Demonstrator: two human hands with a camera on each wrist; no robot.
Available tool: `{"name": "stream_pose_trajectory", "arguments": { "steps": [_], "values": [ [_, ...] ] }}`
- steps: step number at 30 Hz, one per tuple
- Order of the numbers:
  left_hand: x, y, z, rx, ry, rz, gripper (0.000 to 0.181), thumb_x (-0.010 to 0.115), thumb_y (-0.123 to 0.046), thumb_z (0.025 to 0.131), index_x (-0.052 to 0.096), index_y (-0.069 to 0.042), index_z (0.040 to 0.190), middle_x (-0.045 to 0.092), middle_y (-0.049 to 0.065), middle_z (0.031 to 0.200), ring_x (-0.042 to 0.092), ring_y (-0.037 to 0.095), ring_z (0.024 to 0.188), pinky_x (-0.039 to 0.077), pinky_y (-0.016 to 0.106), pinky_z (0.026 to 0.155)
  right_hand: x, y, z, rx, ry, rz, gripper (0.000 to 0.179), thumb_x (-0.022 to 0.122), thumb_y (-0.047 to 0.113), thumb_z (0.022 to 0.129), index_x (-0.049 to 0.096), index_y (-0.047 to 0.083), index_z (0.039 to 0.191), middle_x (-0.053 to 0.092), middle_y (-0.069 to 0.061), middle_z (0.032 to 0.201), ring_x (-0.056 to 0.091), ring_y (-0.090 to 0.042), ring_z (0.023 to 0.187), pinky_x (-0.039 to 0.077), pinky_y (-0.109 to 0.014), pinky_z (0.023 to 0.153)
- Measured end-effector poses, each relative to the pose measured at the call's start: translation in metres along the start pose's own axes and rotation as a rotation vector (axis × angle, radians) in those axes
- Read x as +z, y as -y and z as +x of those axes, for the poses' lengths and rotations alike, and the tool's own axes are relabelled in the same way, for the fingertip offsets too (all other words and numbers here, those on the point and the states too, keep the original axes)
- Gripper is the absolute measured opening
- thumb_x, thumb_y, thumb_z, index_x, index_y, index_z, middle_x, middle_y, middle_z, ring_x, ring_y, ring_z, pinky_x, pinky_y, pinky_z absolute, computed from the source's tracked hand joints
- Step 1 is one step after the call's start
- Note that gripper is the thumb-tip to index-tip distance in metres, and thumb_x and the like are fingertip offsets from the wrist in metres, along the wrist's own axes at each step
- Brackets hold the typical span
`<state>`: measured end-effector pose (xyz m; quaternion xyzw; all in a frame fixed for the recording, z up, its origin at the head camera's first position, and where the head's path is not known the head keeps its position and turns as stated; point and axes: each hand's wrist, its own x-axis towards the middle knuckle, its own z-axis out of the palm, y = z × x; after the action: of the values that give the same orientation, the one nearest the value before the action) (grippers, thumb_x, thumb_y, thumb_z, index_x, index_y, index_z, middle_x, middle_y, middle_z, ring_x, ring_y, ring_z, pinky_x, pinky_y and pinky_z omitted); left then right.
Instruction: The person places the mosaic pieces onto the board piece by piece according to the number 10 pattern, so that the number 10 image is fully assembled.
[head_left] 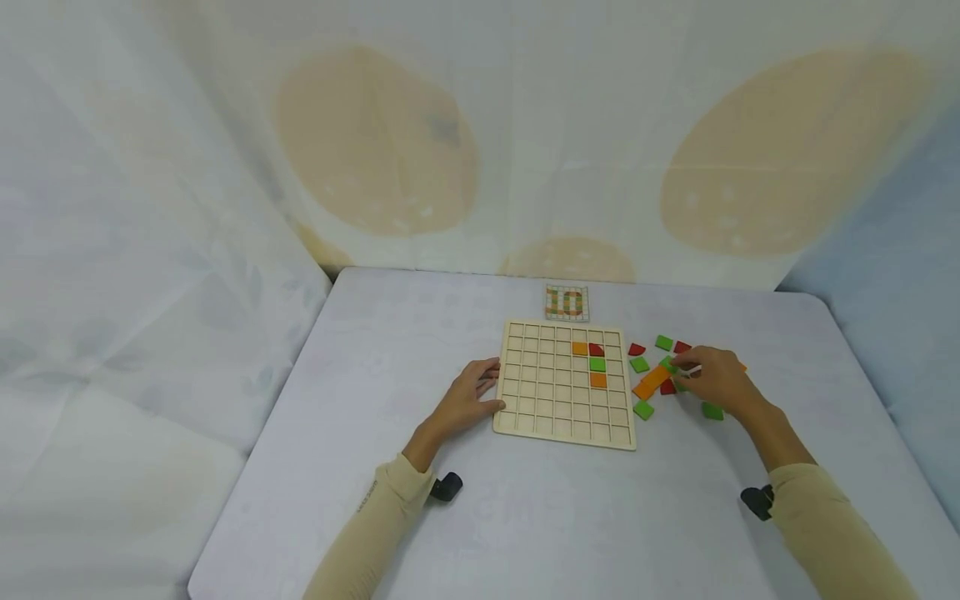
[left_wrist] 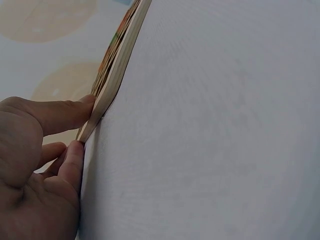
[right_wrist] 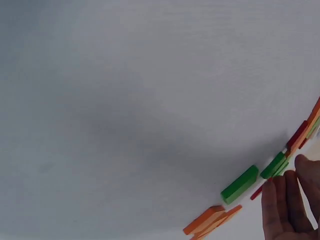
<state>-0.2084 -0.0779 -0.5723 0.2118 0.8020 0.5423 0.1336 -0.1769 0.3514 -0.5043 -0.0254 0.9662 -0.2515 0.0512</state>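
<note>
A pale wooden grid board (head_left: 551, 400) lies on the table, with two orange square tiles (head_left: 597, 381), a green tile (head_left: 597, 364) and a red rounded piece (head_left: 596, 350) set in its upper right cells. My left hand (head_left: 471, 396) rests at the board's left edge, fingers fairly straight. In the left wrist view the thumb (left_wrist: 80, 112) touches the wooden edge near a corner. To the right of the board, my right hand (head_left: 716, 379) pinches a green square tile (head_left: 668, 364) between thumb and fingertips, over an orange strip of tiles (head_left: 651, 383).
A small printed pattern card (head_left: 567, 303) lies beyond the board. Loose tiles surround the right hand, among them a red quarter-round piece (head_left: 637, 349) and several green squares (head_left: 643, 410). A patterned curtain (head_left: 555, 167) hangs behind the table (head_left: 390, 333).
</note>
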Motion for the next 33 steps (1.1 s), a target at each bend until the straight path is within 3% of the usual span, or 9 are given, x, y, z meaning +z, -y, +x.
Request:
{"name": "stream_pose_trajectory", "arguments": {
  "steps": [7, 13, 27, 33],
  "values": [
    [0.001, 0.001, 0.001, 0.017, -0.001, -0.024, 0.080, 0.075, 0.003, 0.082, 0.032, -0.003, 0.149, 0.040, 0.012, 0.140, 0.042, 0.023, 0.132, 0.037, 0.024, 0.112, 0.001, -0.009, -0.007, -0.005, 0.060, -0.036, 0.032, 0.073, 0.006, 0.082, 0.069, -0.003, 0.112, 0.065, -0.020, 0.110, 0.060, -0.038, 0.100, 0.056, -0.057, 0.086],
    [0.002, 0.000, 0.000, 0.000, -0.004, 0.011, 0.080, 0.075, 0.002, 0.082, 0.032, -0.002, 0.149, 0.042, 0.007, 0.139, 0.044, 0.017, 0.130, 0.037, 0.016, 0.109, 0.004, -0.015, -0.009, -0.003, 0.062, -0.057, 0.029, 0.073, 0.004, 0.081, 0.071, -0.001, 0.110, 0.065, -0.020, 0.110, 0.061, -0.040, 0.100, 0.055, -0.059, 0.087],
    [0.001, -0.001, 0.001, -0.005, -0.010, 0.003, 0.078, 0.075, 0.002, 0.082, 0.034, -0.005, 0.149, 0.043, 0.004, 0.136, 0.044, 0.014, 0.129, 0.037, 0.013, 0.108, 0.005, -0.018, -0.010, -0.048, 0.006, -0.108, 0.029, 0.076, 0.007, 0.078, 0.072, -0.001, 0.106, 0.069, -0.018, 0.101, 0.061, -0.036, 0.096, 0.050, -0.063, 0.091],
    [0.000, -0.002, 0.000, -0.017, -0.008, 0.016, 0.078, 0.075, 0.001, 0.082, 0.034, -0.005, 0.149, 0.043, 0.004, 0.138, 0.043, 0.014, 0.130, 0.037, 0.013, 0.108, 0.002, -0.004, -0.009, -0.019, -0.046, -0.037, 0.033, 0.076, 0.010, 0.081, 0.070, -0.003, 0.110, 0.067, -0.022, 0.105, 0.060, -0.038, 0.099, 0.054, -0.058, 0.088]
  ]
}}
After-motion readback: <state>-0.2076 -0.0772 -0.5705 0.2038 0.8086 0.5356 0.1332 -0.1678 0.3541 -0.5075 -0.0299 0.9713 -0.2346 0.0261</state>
